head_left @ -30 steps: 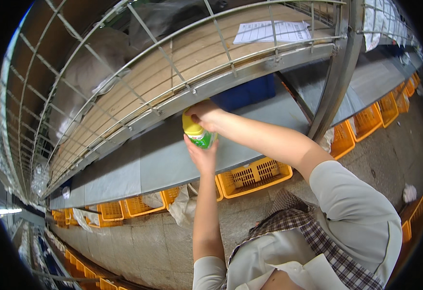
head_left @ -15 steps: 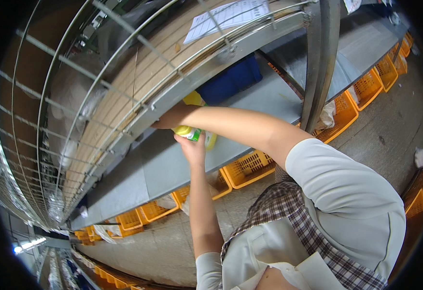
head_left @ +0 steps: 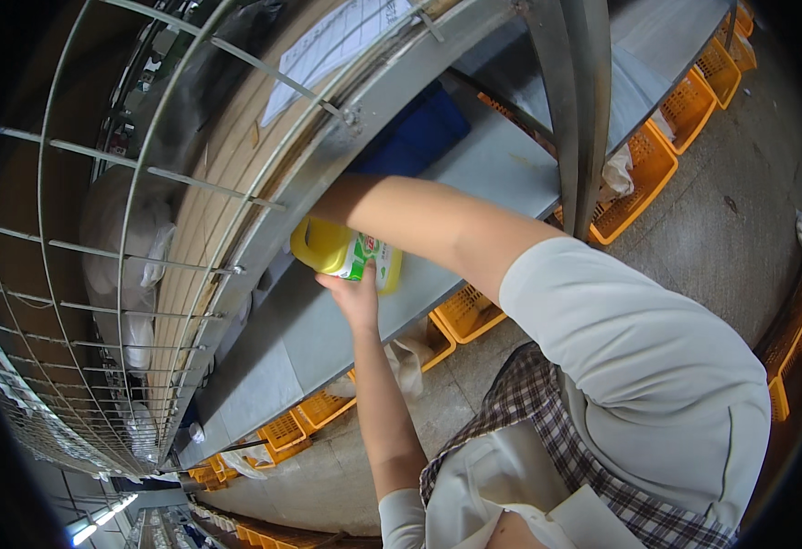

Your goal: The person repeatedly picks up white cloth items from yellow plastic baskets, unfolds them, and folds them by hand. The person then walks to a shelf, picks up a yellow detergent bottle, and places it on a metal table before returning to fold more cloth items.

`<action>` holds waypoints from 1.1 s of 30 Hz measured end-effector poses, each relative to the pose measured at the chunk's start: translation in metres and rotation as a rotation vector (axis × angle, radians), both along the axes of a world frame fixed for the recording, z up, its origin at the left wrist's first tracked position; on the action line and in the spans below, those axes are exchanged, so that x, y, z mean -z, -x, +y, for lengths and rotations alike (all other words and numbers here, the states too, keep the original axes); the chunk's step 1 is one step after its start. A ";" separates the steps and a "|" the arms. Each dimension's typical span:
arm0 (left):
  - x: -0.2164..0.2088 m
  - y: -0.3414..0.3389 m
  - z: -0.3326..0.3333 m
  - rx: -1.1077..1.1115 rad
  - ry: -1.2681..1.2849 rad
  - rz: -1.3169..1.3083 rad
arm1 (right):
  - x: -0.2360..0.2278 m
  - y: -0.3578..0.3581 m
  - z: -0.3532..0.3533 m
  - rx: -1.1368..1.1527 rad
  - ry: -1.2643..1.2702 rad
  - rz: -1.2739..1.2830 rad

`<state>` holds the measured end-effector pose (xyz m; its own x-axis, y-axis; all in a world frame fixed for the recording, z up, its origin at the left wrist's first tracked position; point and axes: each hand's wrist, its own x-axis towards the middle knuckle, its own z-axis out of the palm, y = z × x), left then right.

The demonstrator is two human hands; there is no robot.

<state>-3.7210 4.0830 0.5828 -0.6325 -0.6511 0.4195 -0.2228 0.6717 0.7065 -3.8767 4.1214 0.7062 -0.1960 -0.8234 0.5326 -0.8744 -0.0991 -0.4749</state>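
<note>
My left hand (head_left: pixel 357 298) is closed on the lower side of a yellow bottle (head_left: pixel 326 245) with a green and white label, thumb pressed on the label. The bottle lies tilted over the grey metal counter (head_left: pixel 314 320), beneath the shelf's edge. Another yellow-edged, white-labelled part shows just beyond it; whether that is a second bottle I cannot tell. My right forearm (head_left: pixel 419 215) crosses above the bottle. Its hand reaches under the metal shelf beam (head_left: pixel 277 215), where the fingers are hidden.
A blue bin (head_left: pixel 428 128) stands on the counter beyond my right arm. Wire mesh (head_left: pixel 135 220) and the wooden shelf with a paper sheet (head_left: pixel 332 50) rise on the left. A metal post (head_left: pixel 579 119) stands right. Orange baskets (head_left: pixel 639 183) line the counter's underside.
The yellow bottle has come further out from behind my right arm, showing more of its body and label. The view has shifted, and my right hand has gone further under the shelf beam.
</note>
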 end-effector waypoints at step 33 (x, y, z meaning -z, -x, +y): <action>0.023 0.020 0.018 -0.115 0.168 0.350 | 0.008 0.101 -0.041 0.287 -0.189 0.194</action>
<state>-3.7408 4.1009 0.5599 -0.3599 -0.6129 0.7034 -0.0687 0.7693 0.6352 -3.9777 4.0806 0.6986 -0.3429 -0.8371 0.4262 -0.9292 0.2356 -0.2849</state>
